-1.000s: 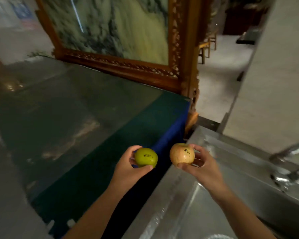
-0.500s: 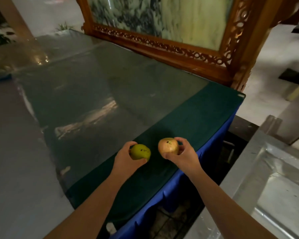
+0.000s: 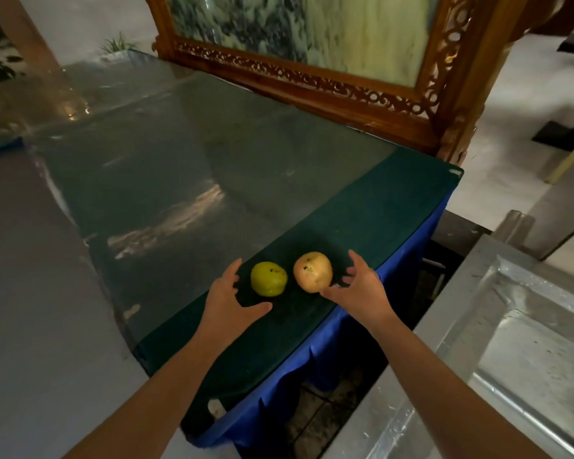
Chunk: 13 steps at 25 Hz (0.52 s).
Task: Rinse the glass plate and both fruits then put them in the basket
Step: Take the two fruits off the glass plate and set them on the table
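A green round fruit (image 3: 268,278) and a pale yellow-pink fruit (image 3: 313,272) lie side by side on the dark green glass-topped table (image 3: 362,220), near its front right edge. My left hand (image 3: 229,299) hovers just left of the green fruit, fingers spread, holding nothing. My right hand (image 3: 362,289) is just right of the yellow fruit, fingers apart, thumb close to it but not gripping. No glass plate and no basket are in view.
A steel sink (image 3: 517,352) stands at the lower right, separated from the table by a dark gap. A carved wooden frame with a marble panel (image 3: 312,44) stands behind the table. A blue cloth (image 3: 328,342) hangs from the table edge.
Both hands carried the fruits from beside the sink over to the table, set them down and let go; the fingers are now spread apart.
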{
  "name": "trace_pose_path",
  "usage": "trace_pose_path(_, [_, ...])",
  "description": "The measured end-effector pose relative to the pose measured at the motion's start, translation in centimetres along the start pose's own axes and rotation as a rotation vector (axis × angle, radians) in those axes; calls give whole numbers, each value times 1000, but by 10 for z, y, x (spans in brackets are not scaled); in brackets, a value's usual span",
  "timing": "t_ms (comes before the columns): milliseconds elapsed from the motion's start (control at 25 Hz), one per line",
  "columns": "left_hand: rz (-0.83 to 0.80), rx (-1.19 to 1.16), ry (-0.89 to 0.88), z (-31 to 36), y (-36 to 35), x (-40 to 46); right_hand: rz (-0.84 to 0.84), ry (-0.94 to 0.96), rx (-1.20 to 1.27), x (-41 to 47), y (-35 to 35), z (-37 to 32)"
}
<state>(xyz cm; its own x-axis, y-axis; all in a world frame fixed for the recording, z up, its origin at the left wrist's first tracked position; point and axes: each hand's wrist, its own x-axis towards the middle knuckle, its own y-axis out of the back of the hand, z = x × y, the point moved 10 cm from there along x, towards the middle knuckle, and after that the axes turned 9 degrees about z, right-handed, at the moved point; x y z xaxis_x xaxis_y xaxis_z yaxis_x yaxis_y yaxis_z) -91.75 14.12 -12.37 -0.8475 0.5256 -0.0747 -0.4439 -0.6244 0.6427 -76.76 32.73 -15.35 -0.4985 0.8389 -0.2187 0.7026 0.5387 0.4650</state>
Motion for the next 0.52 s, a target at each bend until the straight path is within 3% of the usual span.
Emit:
trace_pose_path(120, [-26,-80,-102,34,-5,-45,-4,-55,145,-29,27,20])
trace_pose_path(240, [-264,-278,-71,63,-68,-107,65,-101,357,-73,82,62])
trace_pose_path(360, [-506,-318,-24,83,-155,-173,140,-177,408,-132,148,142])
trace_pose_path(520, [-698,-254,77,78,-265,-244,243,-406,287,-209,215,287])
